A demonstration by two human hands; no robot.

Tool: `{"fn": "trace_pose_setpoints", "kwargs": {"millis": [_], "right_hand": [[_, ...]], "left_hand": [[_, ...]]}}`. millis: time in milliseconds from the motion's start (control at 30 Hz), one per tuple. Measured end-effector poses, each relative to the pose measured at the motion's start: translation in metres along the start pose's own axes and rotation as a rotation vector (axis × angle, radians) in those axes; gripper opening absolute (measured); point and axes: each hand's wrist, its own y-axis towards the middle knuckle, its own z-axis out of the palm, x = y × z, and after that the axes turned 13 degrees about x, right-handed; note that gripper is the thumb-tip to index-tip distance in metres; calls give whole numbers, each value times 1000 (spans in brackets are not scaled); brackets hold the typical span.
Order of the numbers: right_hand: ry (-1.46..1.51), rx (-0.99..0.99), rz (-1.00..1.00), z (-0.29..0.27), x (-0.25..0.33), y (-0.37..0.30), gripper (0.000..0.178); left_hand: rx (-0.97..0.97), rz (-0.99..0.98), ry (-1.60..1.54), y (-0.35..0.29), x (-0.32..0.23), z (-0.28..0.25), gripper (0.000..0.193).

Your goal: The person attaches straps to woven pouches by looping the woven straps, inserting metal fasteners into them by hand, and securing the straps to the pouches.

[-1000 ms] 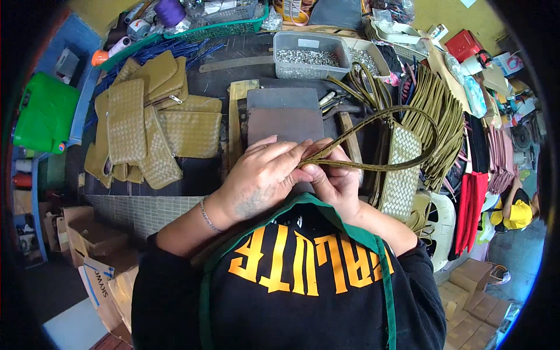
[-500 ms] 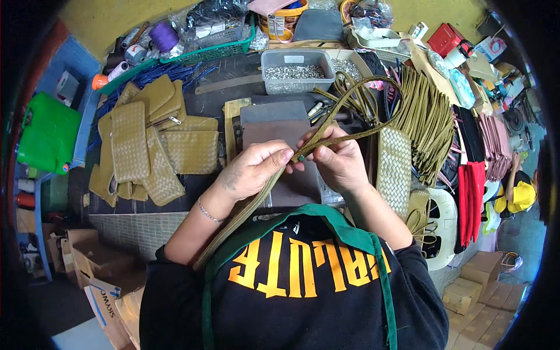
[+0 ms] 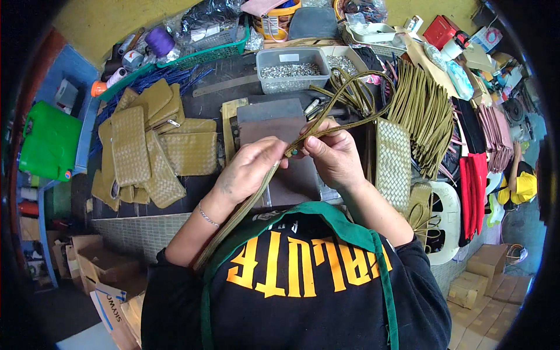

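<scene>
– So, what's gripped?
– One long, narrow, leathery-looking olive-brown strap (image 3: 300,140), pinched between left hand (image 3: 252,164) and right hand (image 3: 335,156).
– Its direction?
– Diagonal: ridged tail (image 3: 242,211) down-left of the grip, rounded loop (image 3: 350,126) up-right. Beneath the grip, a smooth brown rectangular sheet (image 3: 287,189).

Bold orange-yellow capitals (image 3: 308,268) across the black shirt (image 3: 303,318), dark capitals (image 3: 118,317) on a cardboard box (image 3: 112,328) left of the shirt, a white label (image 3: 289,58) on a clear bin (image 3: 274,87) and print (image 3: 270,25) on an orange bucket (image 3: 290,17) beyond it, unreadable from here
</scene>
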Motion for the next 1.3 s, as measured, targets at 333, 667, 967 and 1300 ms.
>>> {"fn": "trace_pose_setpoints", "kwargs": {"millis": [333, 667, 967, 1300], "right_hand": [[102, 2, -56, -3, -2, 8, 16], [-80, -182, -107, 20, 8, 6, 17], [-715, -285, -258, 17, 55, -12, 57], [-949, -748, -270, -24, 172, -72, 39]], "left_hand": [[-3, 76, -32, 6, 1, -1, 24], [-63, 115, 370, 6, -7, -1, 23], [11, 522, 10, 81, -47, 51, 16], [-52, 706, 27, 146, -67, 97, 26]]}}
